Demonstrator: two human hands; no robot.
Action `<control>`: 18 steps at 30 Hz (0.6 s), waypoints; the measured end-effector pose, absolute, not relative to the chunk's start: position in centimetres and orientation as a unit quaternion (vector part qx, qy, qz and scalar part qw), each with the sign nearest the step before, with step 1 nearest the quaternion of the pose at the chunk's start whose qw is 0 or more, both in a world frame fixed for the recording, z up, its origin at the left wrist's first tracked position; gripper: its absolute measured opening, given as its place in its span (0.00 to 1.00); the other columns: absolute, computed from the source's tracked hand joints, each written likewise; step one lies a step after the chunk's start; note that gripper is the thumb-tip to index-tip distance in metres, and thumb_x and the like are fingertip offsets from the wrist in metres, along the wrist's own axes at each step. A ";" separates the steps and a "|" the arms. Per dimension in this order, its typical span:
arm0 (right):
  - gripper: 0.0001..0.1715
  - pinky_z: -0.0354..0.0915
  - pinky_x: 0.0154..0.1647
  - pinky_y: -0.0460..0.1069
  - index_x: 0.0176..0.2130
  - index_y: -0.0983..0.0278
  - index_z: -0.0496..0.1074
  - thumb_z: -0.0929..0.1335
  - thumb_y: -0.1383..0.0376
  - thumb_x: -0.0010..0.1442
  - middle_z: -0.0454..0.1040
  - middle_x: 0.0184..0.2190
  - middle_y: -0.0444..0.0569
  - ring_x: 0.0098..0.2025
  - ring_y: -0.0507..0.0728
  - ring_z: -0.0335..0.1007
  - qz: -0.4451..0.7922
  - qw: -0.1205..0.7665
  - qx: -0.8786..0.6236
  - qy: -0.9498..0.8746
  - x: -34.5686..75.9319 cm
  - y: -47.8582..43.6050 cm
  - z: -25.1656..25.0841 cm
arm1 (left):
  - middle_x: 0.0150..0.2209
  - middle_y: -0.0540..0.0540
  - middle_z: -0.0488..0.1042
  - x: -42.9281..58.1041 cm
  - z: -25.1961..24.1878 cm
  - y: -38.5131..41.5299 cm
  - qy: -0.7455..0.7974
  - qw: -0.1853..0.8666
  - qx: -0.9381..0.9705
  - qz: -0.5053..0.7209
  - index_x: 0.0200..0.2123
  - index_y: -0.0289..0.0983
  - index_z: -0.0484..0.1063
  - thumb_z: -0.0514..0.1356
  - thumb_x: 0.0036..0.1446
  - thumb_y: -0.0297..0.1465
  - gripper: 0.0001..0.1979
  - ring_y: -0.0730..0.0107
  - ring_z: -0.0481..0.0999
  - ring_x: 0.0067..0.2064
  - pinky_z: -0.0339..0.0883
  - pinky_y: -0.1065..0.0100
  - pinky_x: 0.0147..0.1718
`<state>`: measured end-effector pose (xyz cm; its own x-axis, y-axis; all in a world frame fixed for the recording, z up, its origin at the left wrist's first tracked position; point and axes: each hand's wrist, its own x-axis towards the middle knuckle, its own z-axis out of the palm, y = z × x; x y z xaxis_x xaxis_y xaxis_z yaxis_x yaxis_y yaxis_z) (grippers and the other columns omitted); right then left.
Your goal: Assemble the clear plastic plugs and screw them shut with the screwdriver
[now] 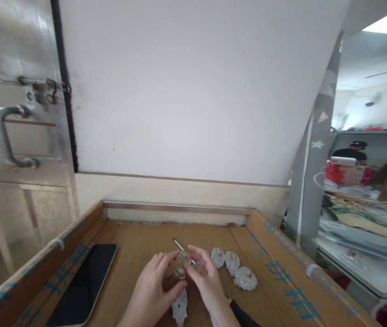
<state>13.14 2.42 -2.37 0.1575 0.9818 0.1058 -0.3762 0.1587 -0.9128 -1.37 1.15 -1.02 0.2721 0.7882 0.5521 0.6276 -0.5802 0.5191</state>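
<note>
Both my hands meet above a cardboard surface (pixel 135 245), around a small clear plastic part with brass-coloured bits (pixel 180 271). My left hand (pixel 157 286) curls its thumb and fingers about the left side of this part. With thumb and fingertips, my right hand (pixel 204 274) pinches its right side. Just below my left thumb is a clear plug-shaped piece (pixel 180 309) with a narrow end. A screwdriver (pixel 179 244) lies slantwise; my right hand and wrist hide its middle, and its black handle shows at the lower right.
Right of my hands lie three clear round plastic pieces (pixel 232 261) with brass-coloured bits. A black phone (pixel 83 286) rests at the left. Raised cardboard sides (pixel 289 272) and a metal rail (pixel 180 208) border the surface. Another person (pixel 352 153) is far off at the right.
</note>
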 end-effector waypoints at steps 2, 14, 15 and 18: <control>0.28 0.67 0.29 0.46 0.37 0.63 0.73 0.78 0.60 0.33 0.75 0.29 0.47 0.29 0.55 0.72 0.529 0.655 -0.382 -0.381 13.1 2.5 -2.4 | 0.40 0.48 0.75 -1.5 -1.2 1.3 0.451 0.070 0.792 0.405 0.49 0.43 0.66 0.64 0.47 0.27 0.24 0.62 0.75 0.41 0.70 0.63 0.40; 0.24 0.66 0.23 0.45 0.33 0.61 0.76 0.78 0.57 0.33 0.76 0.26 0.46 0.23 0.52 0.70 0.641 0.632 -0.319 -0.295 13.4 2.5 -1.9 | 0.37 0.51 0.76 -1.5 -0.5 0.8 0.411 0.015 0.799 0.438 0.46 0.44 0.66 0.59 0.56 0.32 0.13 0.66 0.75 0.38 0.70 0.67 0.36; 0.24 0.66 0.23 0.45 0.33 0.61 0.76 0.78 0.57 0.33 0.76 0.27 0.46 0.24 0.52 0.70 0.648 0.627 -0.316 -0.295 13.3 2.3 -1.8 | 0.37 0.50 0.75 -1.5 -0.6 0.8 0.411 0.019 0.799 0.439 0.45 0.44 0.66 0.58 0.57 0.32 0.12 0.66 0.75 0.38 0.70 0.67 0.36; 0.23 0.66 0.23 0.45 0.32 0.62 0.75 0.77 0.55 0.35 0.77 0.27 0.48 0.25 0.53 0.71 0.663 0.616 -0.309 -0.292 13.0 1.9 -1.3 | 0.37 0.49 0.75 -1.4 -0.7 0.8 0.415 0.033 0.800 0.431 0.43 0.43 0.67 0.57 0.58 0.32 0.09 0.66 0.74 0.38 0.69 0.66 0.36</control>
<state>12.99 1.85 -1.35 -0.0491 0.9975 -0.0498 -0.6362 -0.0697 -0.7684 -1.40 0.76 -0.66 0.2834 0.6934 0.6625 0.6357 -0.6530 0.4117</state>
